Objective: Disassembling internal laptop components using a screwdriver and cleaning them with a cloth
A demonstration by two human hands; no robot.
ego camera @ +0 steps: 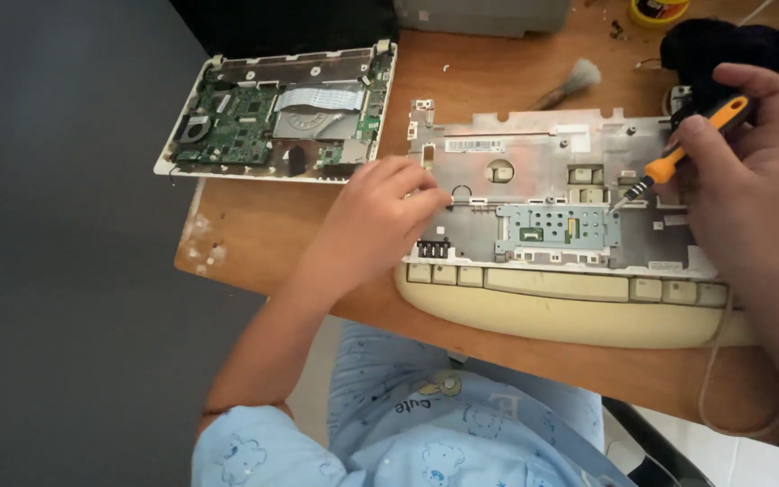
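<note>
A silver laptop cover panel (534, 158) lies inner side up on a beige keyboard (570, 311). A pale blue touchpad board (556, 225) sits in its lower middle. My left hand (380, 212) rests curled on the panel's left edge and steadies it. My right hand (741, 153) grips an orange-handled screwdriver (691, 144), its dark tip touching the panel just right of the touchpad board.
An opened white laptop base (272, 113) with a green circuit board lies at the table's far left corner. A small brush (570, 81) lies behind the panel. A black cloth-like lump (723, 45) sits behind my right hand. The wooden table's (254, 239) left edge drops to dark floor.
</note>
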